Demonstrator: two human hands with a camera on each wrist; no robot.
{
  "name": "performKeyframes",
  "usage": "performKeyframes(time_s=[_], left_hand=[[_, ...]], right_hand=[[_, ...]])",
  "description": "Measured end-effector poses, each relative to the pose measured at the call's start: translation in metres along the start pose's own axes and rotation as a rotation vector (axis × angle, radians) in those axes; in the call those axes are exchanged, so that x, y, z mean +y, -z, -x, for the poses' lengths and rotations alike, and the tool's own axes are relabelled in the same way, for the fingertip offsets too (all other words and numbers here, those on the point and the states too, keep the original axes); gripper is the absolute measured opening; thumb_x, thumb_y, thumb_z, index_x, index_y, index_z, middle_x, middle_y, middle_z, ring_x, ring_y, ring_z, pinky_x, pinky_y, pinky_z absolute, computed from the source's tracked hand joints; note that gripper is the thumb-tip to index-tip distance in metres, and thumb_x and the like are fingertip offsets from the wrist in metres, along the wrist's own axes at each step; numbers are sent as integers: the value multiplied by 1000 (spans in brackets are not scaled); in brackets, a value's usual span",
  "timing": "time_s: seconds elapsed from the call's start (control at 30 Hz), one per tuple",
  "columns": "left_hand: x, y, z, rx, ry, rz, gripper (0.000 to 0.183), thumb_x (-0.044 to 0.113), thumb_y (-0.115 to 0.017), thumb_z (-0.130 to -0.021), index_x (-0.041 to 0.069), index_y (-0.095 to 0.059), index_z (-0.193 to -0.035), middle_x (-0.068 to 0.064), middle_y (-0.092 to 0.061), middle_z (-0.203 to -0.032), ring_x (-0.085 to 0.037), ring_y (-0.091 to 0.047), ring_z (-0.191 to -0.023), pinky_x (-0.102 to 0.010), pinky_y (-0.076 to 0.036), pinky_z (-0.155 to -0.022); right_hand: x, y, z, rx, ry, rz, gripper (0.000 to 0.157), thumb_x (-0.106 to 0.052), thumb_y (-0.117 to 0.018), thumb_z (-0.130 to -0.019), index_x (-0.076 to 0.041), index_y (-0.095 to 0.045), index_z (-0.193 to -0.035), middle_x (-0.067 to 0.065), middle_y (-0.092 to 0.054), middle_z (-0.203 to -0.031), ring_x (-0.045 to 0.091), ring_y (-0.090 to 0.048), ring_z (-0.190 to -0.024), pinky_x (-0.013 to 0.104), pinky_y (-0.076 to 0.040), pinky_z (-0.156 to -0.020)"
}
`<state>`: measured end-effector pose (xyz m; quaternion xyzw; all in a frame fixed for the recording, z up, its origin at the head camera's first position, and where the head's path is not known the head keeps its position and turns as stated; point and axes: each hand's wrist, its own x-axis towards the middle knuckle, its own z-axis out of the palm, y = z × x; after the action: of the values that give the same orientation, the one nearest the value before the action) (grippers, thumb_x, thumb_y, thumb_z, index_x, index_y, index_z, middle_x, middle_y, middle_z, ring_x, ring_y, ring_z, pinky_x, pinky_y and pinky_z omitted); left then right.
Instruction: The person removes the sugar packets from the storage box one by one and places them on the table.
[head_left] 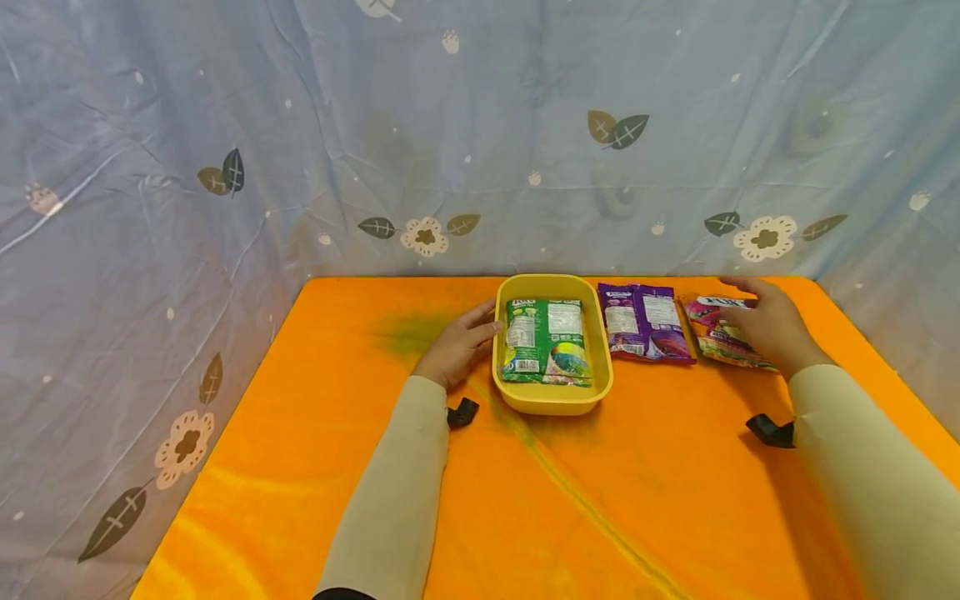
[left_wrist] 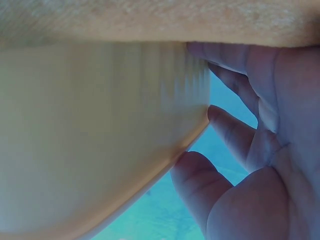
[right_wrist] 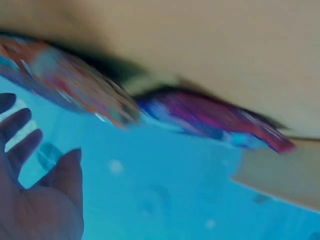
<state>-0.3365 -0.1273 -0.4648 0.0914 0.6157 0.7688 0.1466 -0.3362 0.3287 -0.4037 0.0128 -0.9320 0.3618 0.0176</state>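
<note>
Touched the yellow tub (head_left: 553, 407) with the left hand (head_left: 459, 346); hovered by the multicoloured Fox's packet (head_left: 724, 343) with the right hand (head_left: 772, 325).

Laid loosely bent left fingers and thumb against the tub's left wall and rim, without a grip; spread right fingers and thumb apart, holding nothing, with a gap to the packets showing in the right wrist view. Had the green packet (head_left: 546, 342) flat inside the tub, the purple packet (head_left: 648, 323) just beside the tub's right rim, then the Fox's packet. Found room over orange cloth (head_left: 300, 400) left and in front of the tub, little behind: cloth's far edge close, then patterned curtain (head_left: 487, 125). Stretched both forearms forward in pale sleeves (head_left: 397, 483), the right slanting inward.
</note>
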Motion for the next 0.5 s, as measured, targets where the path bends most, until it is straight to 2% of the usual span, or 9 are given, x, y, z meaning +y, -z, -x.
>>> performKeyframes(time_s=[0.07, 0.17, 0.37, 0.5], left_hand=[[1, 0, 0, 3, -1, 3, 68, 30, -71, -88, 22, -40, -148, -9, -39, -147, -22, -52, -121, -37, -44, -97], [1, 0, 1, 2, -1, 6, 67, 30, -70, -88, 22, -40, -148, -9, -39, -147, -23, -52, -121, -37, -44, -97], [2, 0, 1, -13, -1, 5, 66, 28, -69, -90, 22, -39, -148, -10, -38, -148, -23, -52, -120, -37, -44, -97], [2, -1, 1, -11, -1, 6, 67, 29, -69, -89, 22, -39, -148, -10, -38, -147, -23, -53, -120, -37, -44, -97]], right_hand=[[-14, -2, 1, -12, 14, -51, 60, -38, -56, -96, -21, -35, -150, 21, -24, -151, 45, -36, -125, 42, -50, -82], [-32, -8, 2, -51, 30, -120, 61, -42, -54, -96, -27, -33, -151, 17, -26, -152, 42, -36, -128, 54, -45, -91], [-55, -20, 5, -131, 43, -232, 58, -34, -58, -96, -37, -33, -149, 12, -30, -151, 35, -41, -127, 53, -46, -92], [-66, -28, 6, -138, 73, -239, 60, -36, -59, -95, -36, -33, -148, 12, -35, -147, 36, -42, -126, 56, -43, -94]])
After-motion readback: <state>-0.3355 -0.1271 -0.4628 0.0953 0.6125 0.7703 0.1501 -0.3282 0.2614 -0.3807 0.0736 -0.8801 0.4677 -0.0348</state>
